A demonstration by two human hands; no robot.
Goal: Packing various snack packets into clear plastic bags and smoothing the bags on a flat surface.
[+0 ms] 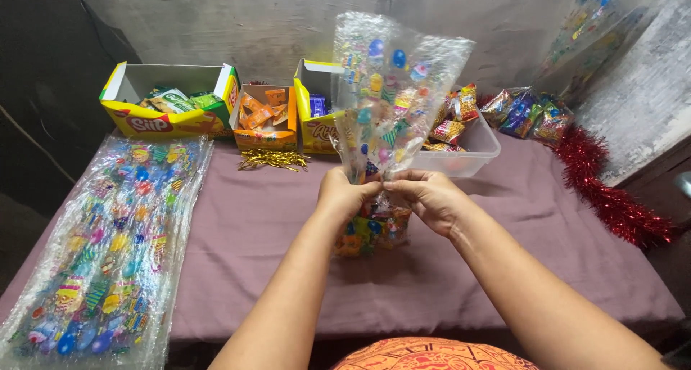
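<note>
Both hands meet at table centre. Left hand (345, 192) and right hand (426, 196) are each pinched shut on the neck of 1 clear printed gift bag (389, 89), fingertips nearly touching. The bag stands upright on the mauve tablecloth (504, 255): its lower part, below the hands, is packed with coloured snacks; the upper part fans open and empty above the grip.

Around it:
- Clear plastic tub (471, 150) just behind the bag, holding red-yellow snack packets; the bag's top blocks the view of most of it.
- Yellow carton (317, 122) left of the tub, open top, purple packets inside, partly hidden by the bag.
- Small orange box (265, 122) next left, full of orange sachets.
- Wide yellow box (165, 100) at far left, red lettering on its front, green-white packets inside.
- Bundle of gold twist ties (273, 160) lying in front of the orange box, well apart from the hands.
- Stack of flat printed bags (108, 255) along the left table edge, same balloon-and-stripe print, overhanging the near edge.
- Pile of shiny snack packs (525, 114) back right, blue, red and green.
- Red tinsel (612, 197) trailing down the right edge.

Nothing lies between the hands and the near table edge except bare cloth.
</note>
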